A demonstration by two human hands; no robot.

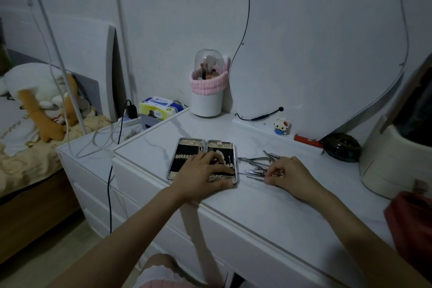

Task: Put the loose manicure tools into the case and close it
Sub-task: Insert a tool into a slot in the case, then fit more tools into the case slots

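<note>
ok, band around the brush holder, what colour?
Pink, fluffy band wrapped around the white brush holder; head view.

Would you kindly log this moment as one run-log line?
case: open | left hand: on case | right hand: at loose tools | stage: packing

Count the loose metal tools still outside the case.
About 5, all in one overlapping pile on the dresser top, right of the open case; the right hand covers its near end, so more may be hidden.

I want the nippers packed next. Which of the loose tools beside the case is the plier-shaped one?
The nippers, farthest back in the pile, just right of the open case: two curved handles meeting at a pointed beak aimed at the case. The others are slim and straight.
</note>
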